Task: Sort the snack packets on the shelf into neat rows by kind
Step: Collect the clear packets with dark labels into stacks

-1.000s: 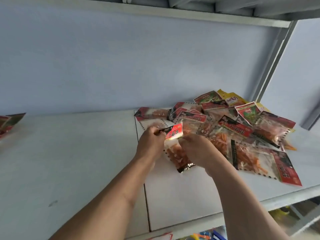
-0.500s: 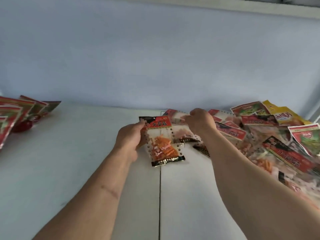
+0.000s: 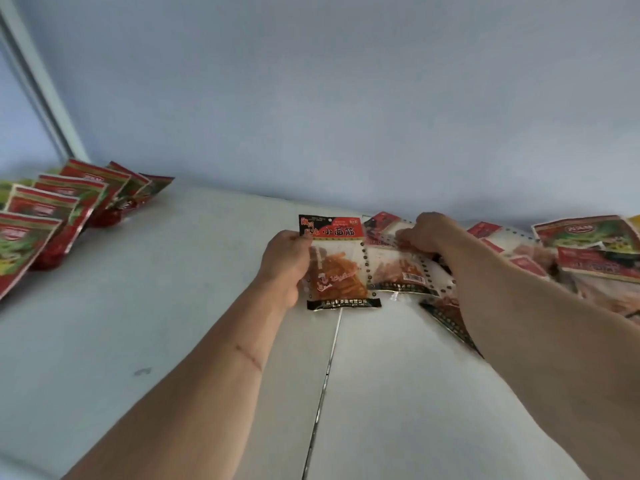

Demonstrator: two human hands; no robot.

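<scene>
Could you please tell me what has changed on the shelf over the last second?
The left hand has carried the red-topped clear snack packet clear of the jumbled pile of packets, keeping its grip. The right hand let go and reached into the pile. The row of red-and-green packets stayed put.

The seam (image 3: 325, 368) in the shelf (image 3: 156, 323) runs from the front edge back toward the middle. At its far end lies a single packet (image 3: 337, 263), with the left hand (image 3: 285, 263) on that packet's left edge. Just right of the seam's far end a second packet (image 3: 398, 271) lies touching the first, under the right hand (image 3: 424, 232). Further right of the seam spreads a loose pile of packets (image 3: 571, 254), overlapping one another. Well left of the seam, a row of packets (image 3: 52, 216) leans in overlapping order, running toward the back wall (image 3: 346, 98) behind.
</scene>
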